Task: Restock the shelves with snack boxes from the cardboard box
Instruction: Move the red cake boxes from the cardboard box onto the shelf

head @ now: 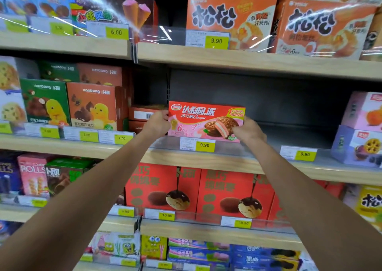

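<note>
A red and pink snack box (204, 117) with a chocolate pie picture stands upright at the front of the middle shelf (227, 161), just behind the clear price rail. My left hand (158, 123) grips its left end. My right hand (248, 131) holds its lower right corner. Both arms reach up from below. The cardboard box is not in view.
The shelf bay to the right of the box is dark and bare back to the panel (279, 109). Flat red boxes (144, 115) lie stacked at its left. Pink and purple boxes (363, 130) stand at the right. Yellow price tags (204, 145) line the rails.
</note>
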A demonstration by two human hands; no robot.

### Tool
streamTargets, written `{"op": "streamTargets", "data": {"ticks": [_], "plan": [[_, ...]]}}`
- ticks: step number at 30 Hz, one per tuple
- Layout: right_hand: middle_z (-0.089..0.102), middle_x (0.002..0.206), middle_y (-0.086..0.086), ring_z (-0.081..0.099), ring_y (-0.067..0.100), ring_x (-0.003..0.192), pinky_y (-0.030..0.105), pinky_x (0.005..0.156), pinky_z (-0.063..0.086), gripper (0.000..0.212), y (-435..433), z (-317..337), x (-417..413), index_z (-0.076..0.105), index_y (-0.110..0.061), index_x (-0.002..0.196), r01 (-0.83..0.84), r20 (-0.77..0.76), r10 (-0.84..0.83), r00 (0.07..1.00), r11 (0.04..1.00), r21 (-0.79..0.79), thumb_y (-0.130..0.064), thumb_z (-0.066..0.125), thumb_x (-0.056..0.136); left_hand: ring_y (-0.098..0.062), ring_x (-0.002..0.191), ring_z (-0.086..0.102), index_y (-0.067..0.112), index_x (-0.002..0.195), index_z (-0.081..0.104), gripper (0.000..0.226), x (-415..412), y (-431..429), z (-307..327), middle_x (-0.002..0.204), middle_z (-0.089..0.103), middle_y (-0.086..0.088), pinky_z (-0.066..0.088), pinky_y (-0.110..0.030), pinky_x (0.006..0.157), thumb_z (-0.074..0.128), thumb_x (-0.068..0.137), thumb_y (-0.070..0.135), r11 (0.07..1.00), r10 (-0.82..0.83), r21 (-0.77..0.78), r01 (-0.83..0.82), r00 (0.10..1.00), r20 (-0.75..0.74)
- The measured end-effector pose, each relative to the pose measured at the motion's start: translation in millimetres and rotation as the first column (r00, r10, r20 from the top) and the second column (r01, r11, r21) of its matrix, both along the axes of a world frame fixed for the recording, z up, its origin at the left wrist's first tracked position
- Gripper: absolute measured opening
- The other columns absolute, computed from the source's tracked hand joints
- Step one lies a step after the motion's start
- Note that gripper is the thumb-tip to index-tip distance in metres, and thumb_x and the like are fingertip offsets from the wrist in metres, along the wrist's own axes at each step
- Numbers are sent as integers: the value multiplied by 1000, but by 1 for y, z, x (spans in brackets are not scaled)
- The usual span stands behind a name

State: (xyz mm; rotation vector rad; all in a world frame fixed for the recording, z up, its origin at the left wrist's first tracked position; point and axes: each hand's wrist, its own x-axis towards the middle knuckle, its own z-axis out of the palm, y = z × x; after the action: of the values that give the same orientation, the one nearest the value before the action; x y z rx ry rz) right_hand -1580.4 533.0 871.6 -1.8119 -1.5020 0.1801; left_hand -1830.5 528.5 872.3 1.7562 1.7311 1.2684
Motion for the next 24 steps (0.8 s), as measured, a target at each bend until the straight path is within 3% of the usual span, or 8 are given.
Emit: {"op": "streamTargets", "data": {"ticks": [4,9,12,16,18,20,24], "plan": [[65,116,2,58,28,110,33,86,40,36,-6,-2,1,56,-25,117,-50,-4,50,999,998,29,-27,53,81,-29,112,59,0,122,57,33,-5,-5,-2,122,63,-15,48,-43,98,54,89,2,1000,11,11,-12,996,87],[60,127,6,55,28,115,32,89,40,39,-18,-1,2,55,-22,125,-136,-45,138,989,990,46,-24,54,86,-28,120,53,-2,129,49,37,1,-21,0,130,57,-15,45,-34,97,50,92,3,996,16,87,-25,995,96],[61,125,9,56,27,113,34,94,45,37,-27,-1,-3,57,-13,125,-152,-181,187,966,970,191,-14,53,88,-26,121,53,2,129,49,37,6,-34,0,129,57,-13,43,-29,94,46,93,2,990,34,129,-49,993,114],[69,98,15,66,26,91,32,77,52,20,-57,1,-21,65,-17,84,-180,-418,327,847,918,353,-2,51,85,-26,117,54,1,125,53,39,20,-58,-10,127,58,-14,42,-31,98,42,89,0,981,35,184,-65,986,162],[66,78,8,65,10,64,18,55,49,18,-78,-4,-31,62,-14,85,-240,-517,409,752,900,364,2,53,84,-28,112,56,-1,119,56,34,29,-71,-19,119,60,-16,43,-33,95,40,89,-4,973,-16,228,-40,971,237],[63,68,2,57,2,47,16,43,43,15,-99,-16,-40,61,-9,92,-309,-549,457,700,887,344,2,51,86,-21,93,59,1,108,58,28,40,-89,-30,99,61,-12,48,-26,81,42,87,-9,970,-109,240,22,928,355],[62,70,6,55,1,40,17,41,41,20,-122,-57,-51,57,-16,80,-445,-551,501,667,861,244,-2,47,91,-8,64,50,7,96,57,28,54,-121,-63,74,57,3,40,-18,55,42,85,-14,983,-184,107,152,874,449]]}}
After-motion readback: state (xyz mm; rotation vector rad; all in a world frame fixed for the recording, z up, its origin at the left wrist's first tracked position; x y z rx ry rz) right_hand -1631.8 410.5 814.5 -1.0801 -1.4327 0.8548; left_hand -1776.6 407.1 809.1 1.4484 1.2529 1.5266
